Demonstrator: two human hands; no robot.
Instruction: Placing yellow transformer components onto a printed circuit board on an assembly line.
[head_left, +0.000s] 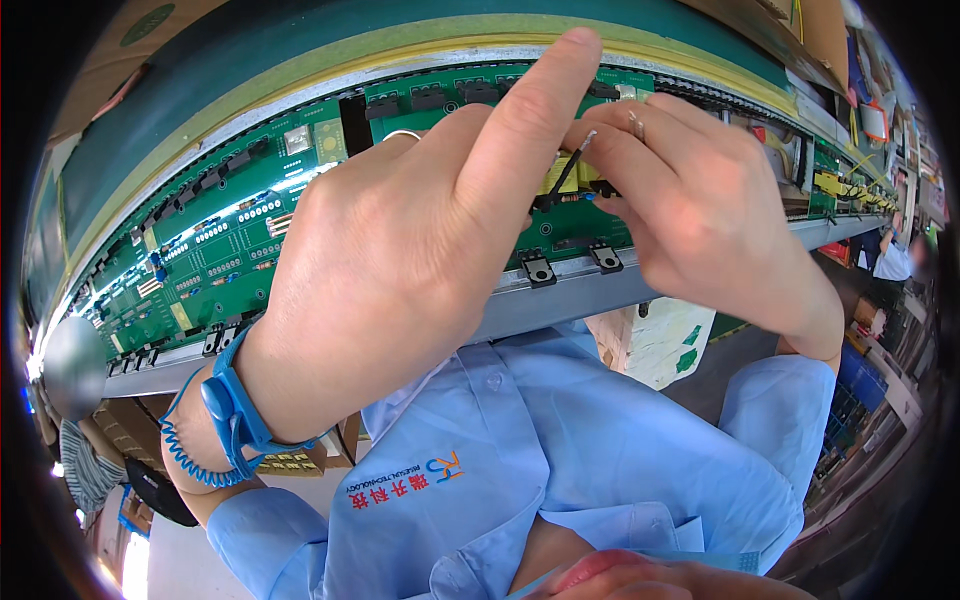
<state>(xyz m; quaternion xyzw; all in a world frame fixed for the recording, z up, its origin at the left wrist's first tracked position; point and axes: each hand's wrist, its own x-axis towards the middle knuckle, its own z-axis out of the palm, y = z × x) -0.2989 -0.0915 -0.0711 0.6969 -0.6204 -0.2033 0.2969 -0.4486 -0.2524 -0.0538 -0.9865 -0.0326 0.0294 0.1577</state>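
My left hand (390, 240), with a blue coiled wrist strap (225, 405), is over a green circuit board (215, 245). Its one visible long finger is stretched out, and the other fingers curl under, tips hidden. My right hand (695, 205) is closed, its fingers bent together at the same spot on the board. Between the hands shows a yellow component (570, 178) with a black lead (572, 170) standing up at a slant, its end bare and silvery. More bare lead ends (636, 125) show by the right fingers. Exactly where the fingertips grip is hidden.
The boards lie along a long metal rail (550, 295), with black three-legged parts (538, 268) along the near edge. Beyond runs a green surface with a yellow strip (690, 60). Cardboard (815, 30) stands at the far right; a white box (650, 340) is below the rail.
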